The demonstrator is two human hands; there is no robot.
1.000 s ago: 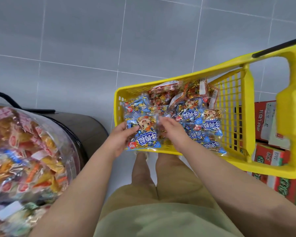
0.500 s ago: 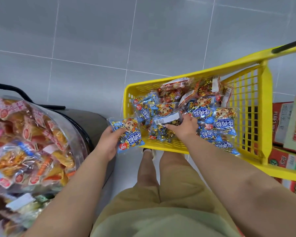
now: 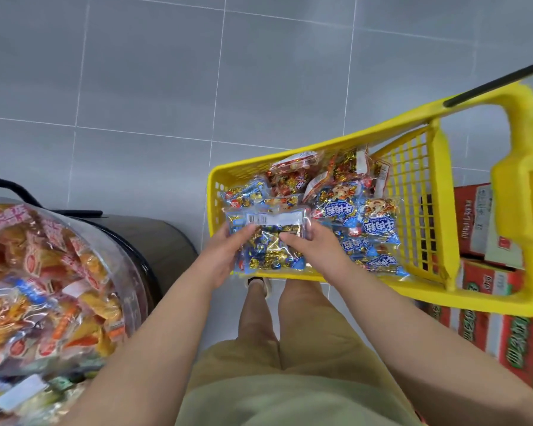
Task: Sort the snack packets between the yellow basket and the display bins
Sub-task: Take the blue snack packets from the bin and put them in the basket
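A yellow basket (image 3: 419, 290) on the right holds several blue and red snack packets (image 3: 366, 219). Over its near left corner, both my hands hold a clear blue packet (image 3: 268, 238) of gold-wrapped sweets, its white barcode label facing up. My left hand (image 3: 220, 256) grips the packet's left side. My right hand (image 3: 314, 250) grips its right side, thumb on top. A clear display bin (image 3: 59, 281) full of orange and red packets stands at the left.
A dark rounded stand (image 3: 154, 241) sits beside the display bin. Red and green cartons (image 3: 486, 327) are stacked under and behind the basket at the right. My legs and one shoe stand on the grey tiled floor (image 3: 166, 87).
My left hand, which held a packet out to the left, has come back to the basket. Both hands now hold one packet with its label side up.
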